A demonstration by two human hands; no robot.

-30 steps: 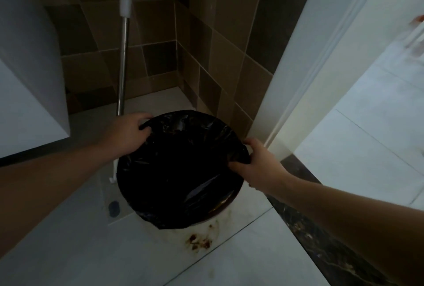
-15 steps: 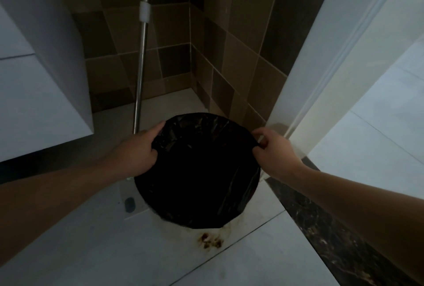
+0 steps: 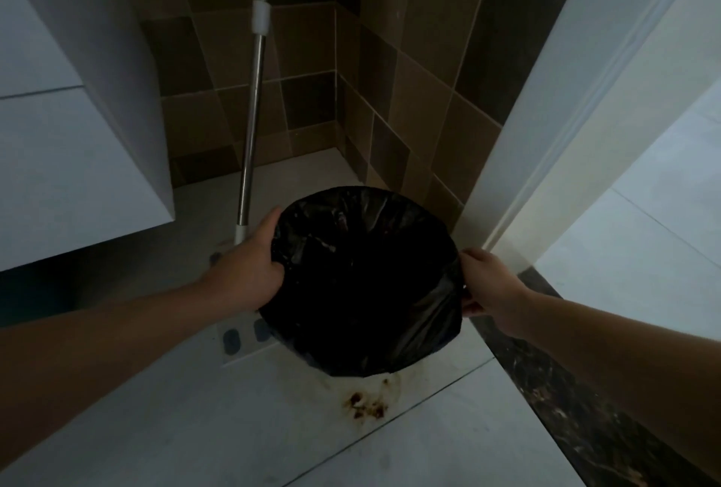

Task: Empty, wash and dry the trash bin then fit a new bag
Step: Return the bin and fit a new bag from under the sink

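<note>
A round trash bin lined with a black plastic bag (image 3: 363,283) stands on the pale floor tiles in the corner. The bag covers the rim and sides, so the bin itself is almost hidden; only a sliver of its pale base (image 3: 351,379) shows beneath. My left hand (image 3: 249,268) grips the bag-covered rim on the left side, thumb inside. My right hand (image 3: 487,283) pinches the bag's edge at the right side, where the plastic is bunched.
A metal mop pole (image 3: 253,104) leans in the corner behind the bin. A white cabinet (image 3: 78,158) hangs at left. A white door frame (image 3: 554,107) stands at right, with a dark stone threshold (image 3: 565,389) below. Brown rust stains (image 3: 366,406) mark the floor.
My right hand has moved down along the right rim and pulled the bag's edge lower. My left hand has stayed on the left rim. The view has shifted slightly.
</note>
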